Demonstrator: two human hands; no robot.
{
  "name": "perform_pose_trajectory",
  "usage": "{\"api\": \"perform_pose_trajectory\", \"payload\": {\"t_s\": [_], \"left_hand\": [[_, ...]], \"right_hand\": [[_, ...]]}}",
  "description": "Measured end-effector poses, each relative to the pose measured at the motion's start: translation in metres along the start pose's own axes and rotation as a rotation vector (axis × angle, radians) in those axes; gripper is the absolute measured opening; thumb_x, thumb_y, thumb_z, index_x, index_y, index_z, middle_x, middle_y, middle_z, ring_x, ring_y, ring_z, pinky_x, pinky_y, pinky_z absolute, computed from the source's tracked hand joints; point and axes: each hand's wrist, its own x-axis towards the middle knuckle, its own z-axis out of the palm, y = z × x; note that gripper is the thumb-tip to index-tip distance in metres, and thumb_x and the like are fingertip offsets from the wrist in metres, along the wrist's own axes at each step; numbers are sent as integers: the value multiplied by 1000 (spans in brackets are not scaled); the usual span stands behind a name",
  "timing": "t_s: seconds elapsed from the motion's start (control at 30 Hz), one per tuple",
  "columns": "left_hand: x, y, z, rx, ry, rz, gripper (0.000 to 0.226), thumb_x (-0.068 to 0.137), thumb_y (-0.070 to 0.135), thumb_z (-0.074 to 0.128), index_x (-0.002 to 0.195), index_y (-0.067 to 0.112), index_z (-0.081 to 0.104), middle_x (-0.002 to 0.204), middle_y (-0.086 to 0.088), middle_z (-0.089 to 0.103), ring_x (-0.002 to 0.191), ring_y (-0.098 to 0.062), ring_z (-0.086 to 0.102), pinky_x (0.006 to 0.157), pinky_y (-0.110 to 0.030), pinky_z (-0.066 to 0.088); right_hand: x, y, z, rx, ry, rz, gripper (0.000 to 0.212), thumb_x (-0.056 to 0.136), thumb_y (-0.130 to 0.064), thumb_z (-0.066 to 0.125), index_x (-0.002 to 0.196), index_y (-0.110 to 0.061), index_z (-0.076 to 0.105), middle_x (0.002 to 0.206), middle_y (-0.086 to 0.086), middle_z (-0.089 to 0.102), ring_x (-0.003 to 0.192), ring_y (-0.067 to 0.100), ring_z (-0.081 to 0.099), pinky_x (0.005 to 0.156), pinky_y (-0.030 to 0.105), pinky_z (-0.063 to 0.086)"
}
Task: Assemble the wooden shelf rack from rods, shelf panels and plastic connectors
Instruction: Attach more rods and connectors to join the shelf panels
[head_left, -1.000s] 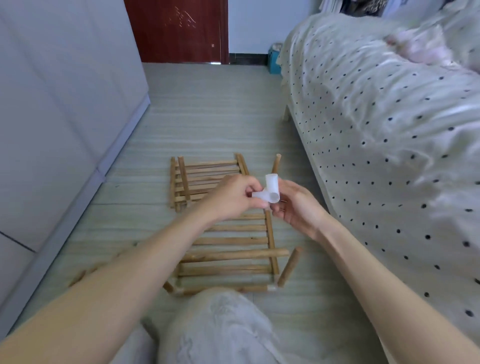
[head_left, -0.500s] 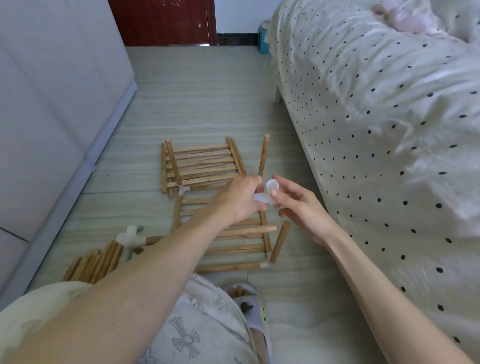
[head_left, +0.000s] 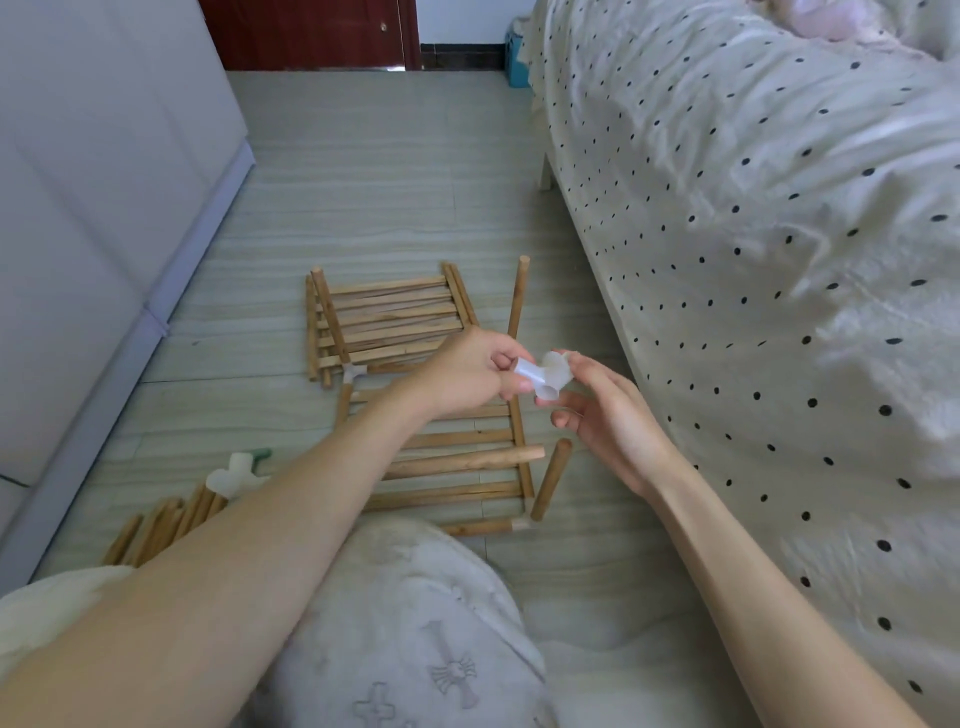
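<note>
Plastic connector (head_left: 545, 375) now turned sideways, left hand (head_left: 470, 375) grip pinching its tube end, right hand (head_left: 608, 410) fingertips clasping the opposite side

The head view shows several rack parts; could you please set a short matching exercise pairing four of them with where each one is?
Things:
1. white plastic connector
2. stacked shelf panels
3. bundle of rods
4. short rod

Places:
A. on the floor at the lower left, beside the left forearm
B. held between the left hand and the right hand
C. leaning at the near right corner of the slatted frame
D. on the floor beyond the hands, toward the door

Pairs: 1-B, 2-D, 3-A, 4-C
</note>
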Motion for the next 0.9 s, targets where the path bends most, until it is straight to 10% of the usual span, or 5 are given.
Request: {"api": "perform_pose_trajectory", "payload": {"t_s": [0.2, 0.43, 0.67, 0.9], "left_hand": [[-3, -25, 52, -298, 59, -14, 10, 93, 17, 55, 99, 18, 64, 77, 4, 63, 64, -3, 55, 55, -10, 41], [10, -37, 67, -252, 5, 59, 17, 90, 13, 59, 105, 21, 64, 85, 7, 64, 75, -4, 57, 76, -22, 45], [11, -49, 69, -110, 61, 76, 31, 88, 12, 62, 116, 22, 65, 96, 0, 68, 89, -14, 61, 85, -28, 49], [6, -56, 60, 315, -19, -49, 58, 87, 35, 64, 139, 24, 41, 124, 5, 57, 112, -13, 52, 97, -34, 42]], "right_hand": [[-5, 10, -25, -509, 147, -125, 18, 92, -30, 56, 102, -18, 64, 98, 0, 63, 73, 7, 59, 60, 17, 47], [-11, 22, -39, -108, 106, 160, 52, 80, -58, 51, 94, -10, 64, 98, 6, 71, 83, 17, 66, 68, 24, 50], [-3, 22, -33, 93, 221, 256, 16, 88, -11, 61, 101, -5, 53, 87, 10, 64, 77, 19, 65, 60, 22, 53], [-4, 29, -36, -479, 286, 12, 17, 90, -4, 58, 102, -16, 60, 96, 1, 68, 83, 8, 62, 66, 7, 46]]}}
